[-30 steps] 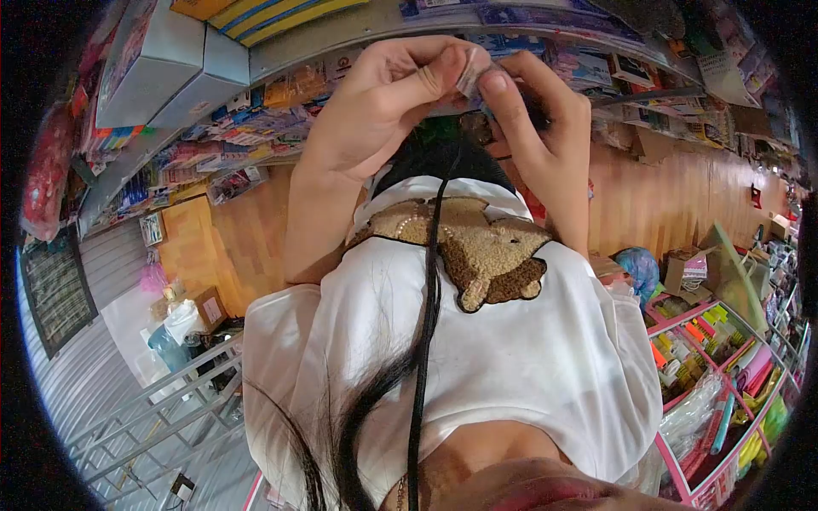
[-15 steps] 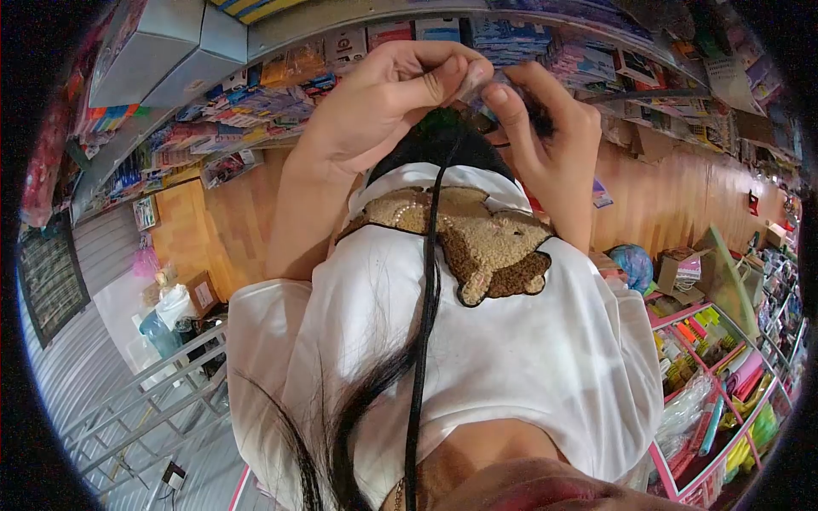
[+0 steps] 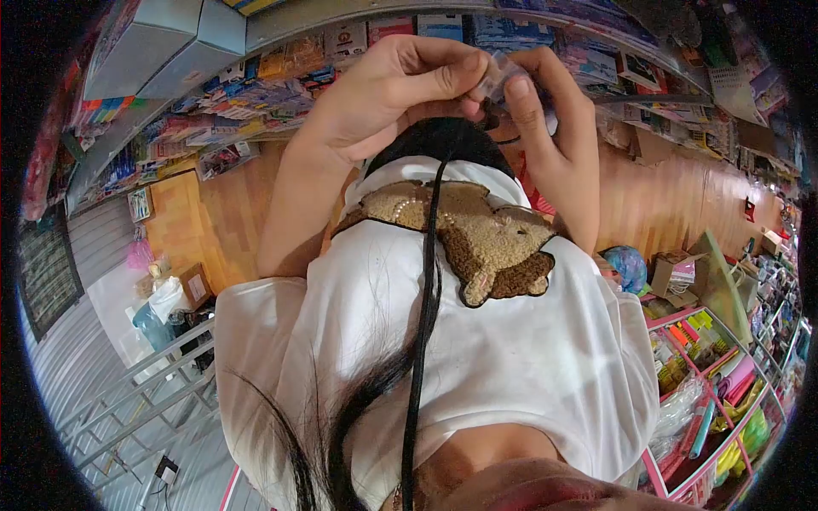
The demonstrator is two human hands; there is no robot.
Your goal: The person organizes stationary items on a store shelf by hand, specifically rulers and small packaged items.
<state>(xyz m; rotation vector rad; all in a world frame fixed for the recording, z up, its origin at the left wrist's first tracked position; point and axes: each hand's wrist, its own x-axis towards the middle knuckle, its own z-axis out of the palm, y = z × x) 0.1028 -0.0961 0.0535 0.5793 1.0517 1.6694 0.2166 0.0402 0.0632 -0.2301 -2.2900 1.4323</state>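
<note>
At the top middle, a small piece of clear plastic [image 3: 494, 81] spans the gap between my hands, its exact kind too blurred to tell. My left hand [image 3: 417, 81] pinches one side of it between thumb and fingers. On the other side, my right hand [image 3: 550, 106] grips it with thumb and bent forefinger. Something dark lies partly hidden behind the right fingers. Both hands are raised in front of my white shirt [image 3: 503, 358], which carries a brown bear patch [image 3: 494, 234].
Shelves packed with stationery [image 3: 256, 102] run along the far side, with pale boxes [image 3: 170, 47] at upper left. A pink-edged display bin [image 3: 716, 400] of small goods stands at right. A metal rack [image 3: 136, 409] is at lower left. A black cord [image 3: 422, 341] hangs down my front.
My hands have drawn slightly apart, and more of the clear plastic shows between them. The right hand has shifted a little to the right.
</note>
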